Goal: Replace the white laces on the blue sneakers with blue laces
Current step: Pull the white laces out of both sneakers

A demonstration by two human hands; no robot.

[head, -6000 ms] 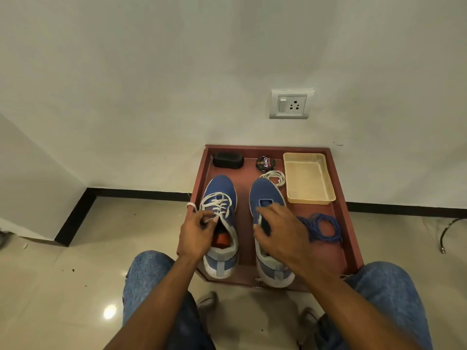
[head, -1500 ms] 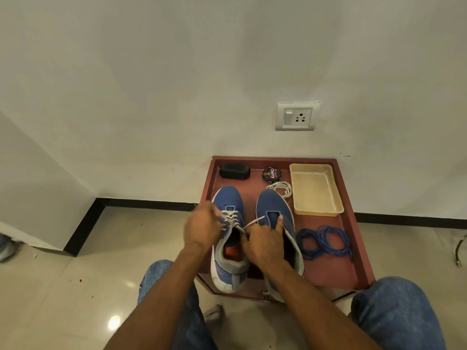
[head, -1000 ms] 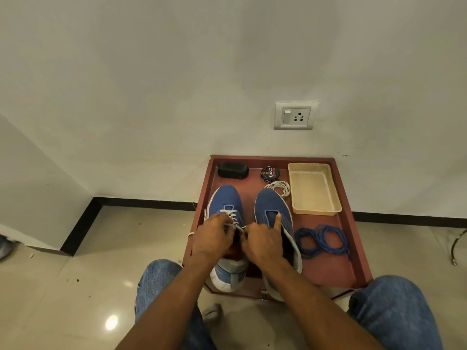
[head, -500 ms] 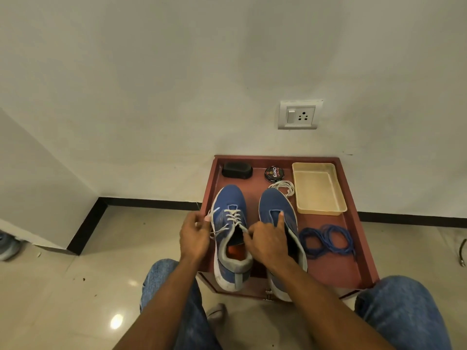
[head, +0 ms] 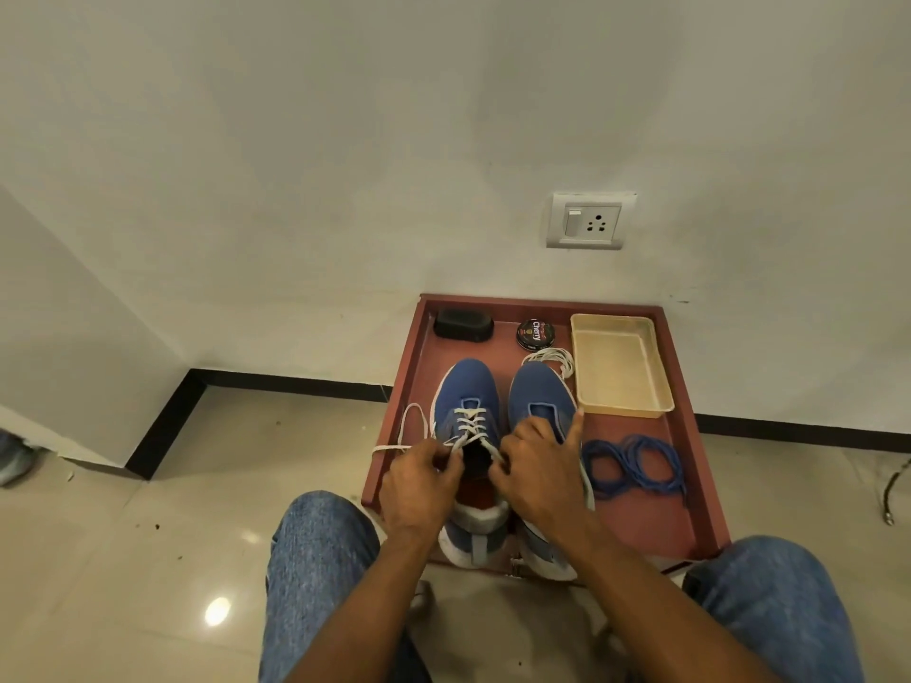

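Both hands, left and right, pinched white lace on left sneaker; best loosened crossing by crossing, not yanked.

2 blue sneakers, 2 hands, 1 beige tray, 1 polish tin, 1 blk brush

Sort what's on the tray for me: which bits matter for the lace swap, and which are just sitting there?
In the job:
left sneaker, white lace part undone
right sneaker, unlaced
removed white lace
blue laces
left hand, right hand

Lying about:
black brush
polish tin
beige tray
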